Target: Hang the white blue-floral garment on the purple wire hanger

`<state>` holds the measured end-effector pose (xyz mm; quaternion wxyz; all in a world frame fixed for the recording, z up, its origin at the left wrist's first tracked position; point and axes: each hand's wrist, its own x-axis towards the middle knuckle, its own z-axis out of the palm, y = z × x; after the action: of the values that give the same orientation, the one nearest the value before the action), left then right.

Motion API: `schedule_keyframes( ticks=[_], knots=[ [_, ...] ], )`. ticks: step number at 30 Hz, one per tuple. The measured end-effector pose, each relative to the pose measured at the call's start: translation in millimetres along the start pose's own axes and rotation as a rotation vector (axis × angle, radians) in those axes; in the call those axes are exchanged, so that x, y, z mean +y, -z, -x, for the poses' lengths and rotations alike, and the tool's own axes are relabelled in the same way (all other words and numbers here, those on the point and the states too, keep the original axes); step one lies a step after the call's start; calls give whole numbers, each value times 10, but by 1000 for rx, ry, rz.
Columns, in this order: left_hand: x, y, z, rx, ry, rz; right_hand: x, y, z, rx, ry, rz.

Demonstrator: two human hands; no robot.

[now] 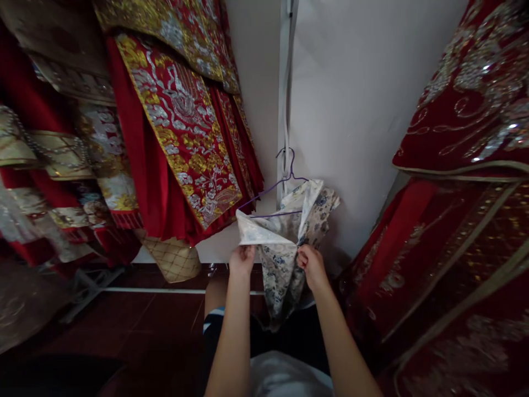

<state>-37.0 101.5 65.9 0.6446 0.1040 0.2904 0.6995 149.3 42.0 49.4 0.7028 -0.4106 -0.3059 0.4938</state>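
Pinching the blouse (276, 267) with both hands: at its left edge with the left (242, 257), near mid-front with the right (307, 259). Hanging from the hanger (292, 172), just far, draped lengthwise downward between both, mostly nearer the right.

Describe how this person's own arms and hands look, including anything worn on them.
Both forearms are slim and bare, with no sleeve, watch or bracelet in view. The left hand and right hand wear no gloves.
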Motion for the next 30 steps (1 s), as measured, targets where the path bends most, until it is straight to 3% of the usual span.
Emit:
schedule_keyframes(
  ticks=[3, 10, 13, 17, 19, 20, 23, 25, 28, 30],
  knots=[
    [-229, 52, 115, -16, -63, -180, -61, 112, -4, 41, -9, -43],
    [-519, 179, 294, -277, -172, -708, 91, 315, -88, 221, -18, 85],
    [-554, 131, 370, -351, -201, -755, 224, 447, -137, 258, -25, 159],
    [-522, -17, 527, -481, -175, -564, 286, 573, -177, 219, 25, 363],
    [-509, -88, 626, -531, -185, -500, 239, 553, -146, 118, 77, 462],
    [-509, -119, 674, -540, -205, -507, 199, 520, -113, 3, 98, 490],
    [-518, -190, 780, -538, -313, -628, 47, 361, 45, -495, 64, 495],
    [-512, -217, 800, -545, -440, -746, -47, 245, 163, -711, -27, 486],
    [-469, -209, 779, -513, -571, -855, -165, 105, 312, -823, -119, 537],
    [-425, -158, 773, -493, -500, -870, -262, 46, 388, -854, -186, 501]
  ],
)
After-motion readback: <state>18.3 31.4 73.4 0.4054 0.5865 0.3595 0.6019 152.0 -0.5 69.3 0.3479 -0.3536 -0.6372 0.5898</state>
